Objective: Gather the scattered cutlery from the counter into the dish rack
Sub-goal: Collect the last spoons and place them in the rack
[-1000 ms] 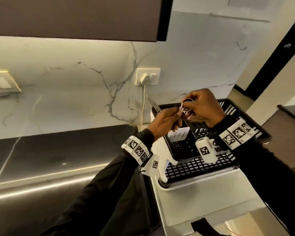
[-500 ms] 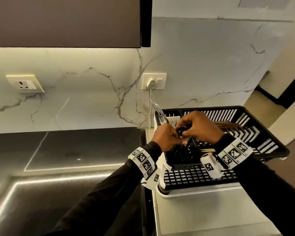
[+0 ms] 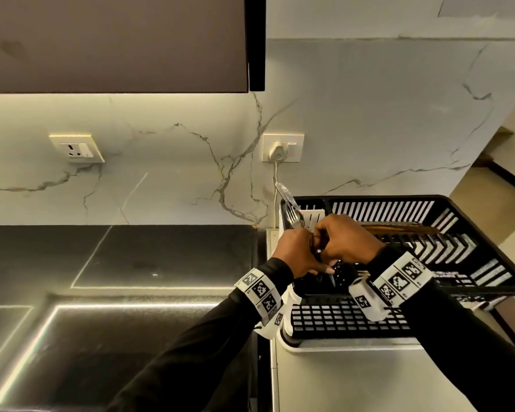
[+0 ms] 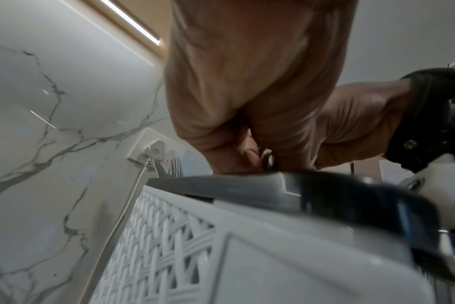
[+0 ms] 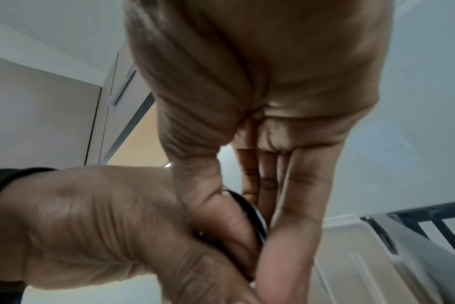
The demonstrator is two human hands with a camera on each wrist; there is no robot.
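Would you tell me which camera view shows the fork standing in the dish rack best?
The head view: the fork stands tines-up at the dish rack's back-left corner. The left wrist view shows only its small tines; the right wrist view shows none of it.

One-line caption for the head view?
Both hands, left hand and right hand, meet over the black dish rack beside upright cutlery.
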